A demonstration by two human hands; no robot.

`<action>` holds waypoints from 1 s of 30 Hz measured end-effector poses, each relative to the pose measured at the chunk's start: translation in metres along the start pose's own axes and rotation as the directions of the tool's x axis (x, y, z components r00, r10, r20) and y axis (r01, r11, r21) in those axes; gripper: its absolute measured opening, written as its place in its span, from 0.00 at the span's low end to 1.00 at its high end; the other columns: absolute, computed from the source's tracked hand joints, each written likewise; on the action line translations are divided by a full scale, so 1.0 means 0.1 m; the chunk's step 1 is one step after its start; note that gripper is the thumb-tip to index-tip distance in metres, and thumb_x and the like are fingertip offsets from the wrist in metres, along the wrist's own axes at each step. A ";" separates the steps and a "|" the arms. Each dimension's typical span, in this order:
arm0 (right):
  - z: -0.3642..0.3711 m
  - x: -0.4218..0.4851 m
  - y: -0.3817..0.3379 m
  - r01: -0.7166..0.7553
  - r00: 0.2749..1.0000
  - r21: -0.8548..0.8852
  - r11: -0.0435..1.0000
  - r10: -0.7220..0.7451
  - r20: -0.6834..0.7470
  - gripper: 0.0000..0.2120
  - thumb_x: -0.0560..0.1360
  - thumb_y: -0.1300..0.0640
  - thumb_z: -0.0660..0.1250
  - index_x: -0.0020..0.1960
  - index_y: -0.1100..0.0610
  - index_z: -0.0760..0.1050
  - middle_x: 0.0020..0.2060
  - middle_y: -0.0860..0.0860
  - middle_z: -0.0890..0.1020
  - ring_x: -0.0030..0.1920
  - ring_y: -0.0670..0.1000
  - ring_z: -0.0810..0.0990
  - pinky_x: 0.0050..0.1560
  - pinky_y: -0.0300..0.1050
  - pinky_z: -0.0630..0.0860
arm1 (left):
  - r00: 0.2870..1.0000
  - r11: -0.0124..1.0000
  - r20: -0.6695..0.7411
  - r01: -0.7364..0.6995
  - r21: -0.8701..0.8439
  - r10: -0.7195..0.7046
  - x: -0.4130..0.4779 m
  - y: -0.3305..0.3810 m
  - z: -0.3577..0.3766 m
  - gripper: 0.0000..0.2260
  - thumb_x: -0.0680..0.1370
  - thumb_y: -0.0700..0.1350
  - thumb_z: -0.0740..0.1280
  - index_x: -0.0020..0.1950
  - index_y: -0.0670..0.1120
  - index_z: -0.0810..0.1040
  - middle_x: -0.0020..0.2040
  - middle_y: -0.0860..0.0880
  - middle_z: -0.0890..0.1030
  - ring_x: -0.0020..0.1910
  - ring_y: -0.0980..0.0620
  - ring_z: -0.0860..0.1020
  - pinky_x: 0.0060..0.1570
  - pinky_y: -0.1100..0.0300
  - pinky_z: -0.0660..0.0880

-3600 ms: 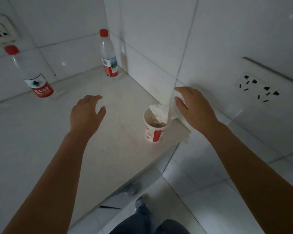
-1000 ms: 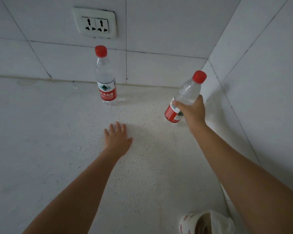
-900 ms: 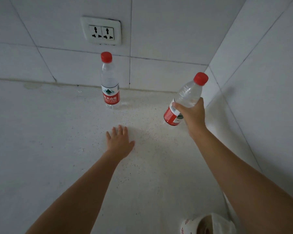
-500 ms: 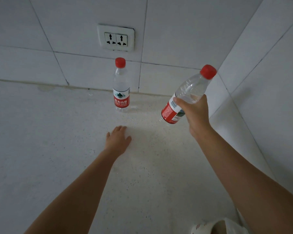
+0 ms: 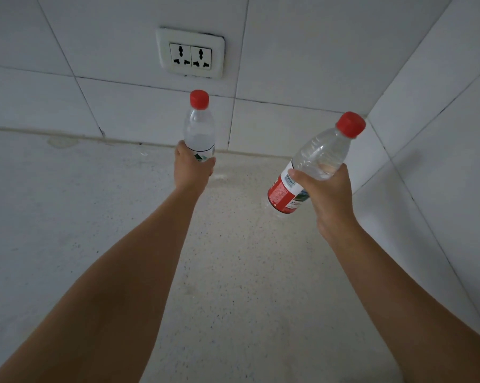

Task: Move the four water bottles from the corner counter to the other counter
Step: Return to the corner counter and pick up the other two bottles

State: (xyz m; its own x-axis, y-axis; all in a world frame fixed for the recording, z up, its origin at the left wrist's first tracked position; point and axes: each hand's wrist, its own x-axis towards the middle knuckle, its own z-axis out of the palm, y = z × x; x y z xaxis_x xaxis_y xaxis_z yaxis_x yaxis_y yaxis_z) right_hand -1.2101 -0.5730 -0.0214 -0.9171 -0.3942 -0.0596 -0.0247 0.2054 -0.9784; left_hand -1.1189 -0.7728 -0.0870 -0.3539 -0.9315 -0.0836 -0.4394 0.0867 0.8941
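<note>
No legible text: only a barcode and blurred print on the tilted bottle's red label (image 5: 285,193).

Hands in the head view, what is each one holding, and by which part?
Left hand grips the upright water bottle around its label; right hand grips the tilted water bottle around its middle.

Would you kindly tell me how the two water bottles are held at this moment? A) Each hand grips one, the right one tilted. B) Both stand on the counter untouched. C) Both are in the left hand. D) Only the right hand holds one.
A: the left hand wraps the upright bottle, while the right hand holds the tilted bottle above the counter.
</note>
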 end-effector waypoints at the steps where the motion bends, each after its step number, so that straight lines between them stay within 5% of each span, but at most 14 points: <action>1: 0.00 0.00 0.01 -0.002 1.000 -0.005 1.000 0.002 0.002 0.31 0.65 0.59 0.75 0.64 0.54 0.66 0.58 0.51 0.76 0.57 0.50 0.77 0.53 0.44 0.74 | 1.000 1.000 -0.018 -0.003 -0.022 0.002 0.03 0.00 0.02 0.30 0.71 0.43 0.72 0.68 0.42 0.62 0.66 0.44 0.70 0.63 0.44 0.72 0.56 0.58 0.72; 5: 0.00 -0.02 0.06 -0.021 1.000 -0.013 1.000 0.021 0.010 0.31 0.65 0.59 0.75 0.64 0.54 0.66 0.58 0.51 0.76 0.57 0.51 0.77 0.53 0.45 0.74 | 0.999 0.996 -0.039 -0.008 -0.084 0.004 0.02 -0.01 0.07 0.31 0.70 0.41 0.73 0.68 0.43 0.62 0.66 0.45 0.72 0.61 0.46 0.74 0.51 0.60 0.70; 9: -0.03 -0.04 0.05 -0.027 0.999 -0.029 0.999 0.028 0.025 0.30 0.66 0.58 0.74 0.64 0.54 0.65 0.57 0.50 0.76 0.57 0.51 0.77 0.46 0.38 0.73 | 0.999 0.996 -0.036 -0.009 -0.093 0.005 -0.01 0.02 0.03 0.26 0.72 0.39 0.71 0.66 0.42 0.63 0.62 0.46 0.74 0.46 0.53 0.76 0.43 0.63 0.70; 15: -0.07 -0.07 0.00 -0.025 0.999 -0.047 0.999 0.027 0.040 0.31 0.65 0.58 0.74 0.64 0.55 0.66 0.59 0.51 0.76 0.56 0.51 0.77 0.43 0.36 0.72 | 0.999 0.992 -0.041 -0.007 -0.126 0.001 -0.13 0.00 -0.02 0.26 0.70 0.38 0.72 0.65 0.42 0.65 0.61 0.45 0.75 0.51 0.53 0.71 0.48 0.63 0.69; 20: -0.07 -0.12 -0.02 -0.014 0.995 -0.087 0.996 0.022 0.098 0.29 0.64 0.59 0.75 0.62 0.56 0.68 0.57 0.52 0.78 0.56 0.53 0.78 0.52 0.47 0.76 | 0.998 0.990 -0.060 0.014 -0.139 -0.022 -0.30 -0.06 -0.13 0.27 0.70 0.40 0.73 0.66 0.43 0.66 0.62 0.46 0.75 0.61 0.47 0.74 0.51 0.60 0.69; 23: -0.05 -0.18 -0.03 -0.003 0.991 -0.118 0.993 0.019 0.136 0.30 0.62 0.59 0.76 0.61 0.57 0.69 0.56 0.53 0.78 0.56 0.54 0.78 0.56 0.52 0.77 | 0.996 0.990 -0.090 0.010 -0.138 -0.022 -0.45 -0.04 -0.25 0.27 0.70 0.42 0.73 0.65 0.44 0.66 0.61 0.46 0.76 0.56 0.50 0.73 0.51 0.60 0.69; 30: 0.05 -0.45 -0.22 0.030 0.963 -0.097 0.995 -0.003 0.269 0.24 0.62 0.63 0.76 0.54 0.57 0.69 0.43 0.45 0.76 0.47 0.49 0.77 0.44 0.42 0.72 | 0.981 0.988 -0.195 -0.014 -0.155 -0.016 -0.86 0.05 -0.67 0.27 0.69 0.43 0.74 0.64 0.44 0.67 0.60 0.47 0.76 0.52 0.52 0.73 0.48 0.59 0.69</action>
State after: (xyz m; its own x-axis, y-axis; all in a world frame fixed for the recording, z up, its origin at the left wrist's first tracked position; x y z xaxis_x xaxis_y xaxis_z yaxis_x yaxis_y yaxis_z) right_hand -1.1668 -0.5641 0.0018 -0.7763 -0.6211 -0.1075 -0.0912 0.2794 -0.9558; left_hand -1.0347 -0.7159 -0.0460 -0.1790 -0.9838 -0.0107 -0.3014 0.0444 0.9525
